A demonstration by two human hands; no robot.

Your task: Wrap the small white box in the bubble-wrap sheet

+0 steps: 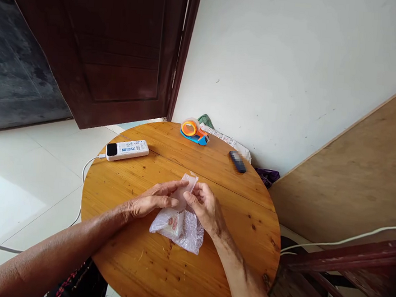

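Observation:
A sheet of bubble wrap (192,234) lies on the round wooden table (123,197) between my hands, with its upper part folded up. Under the clear plastic on its near side, a small pale item with reddish print (174,223) shows; its kind is unclear. My left hand (157,197) rests along the left of the fold, fingers stretched out, thumb apart from them, fingertips touching the wrap. On the other side, my right hand (205,205) has its fingers curled and its thumb against the wrap's right edge. The wrap's underside is hidden.
An orange and blue tape dispenser (194,131) stands at the far edge. A white power bank (128,150) with a cable (85,168) sits at the left. One dark, blurred-out object (237,161) lies far right. A door (123,48) and wall (273,81) stand behind.

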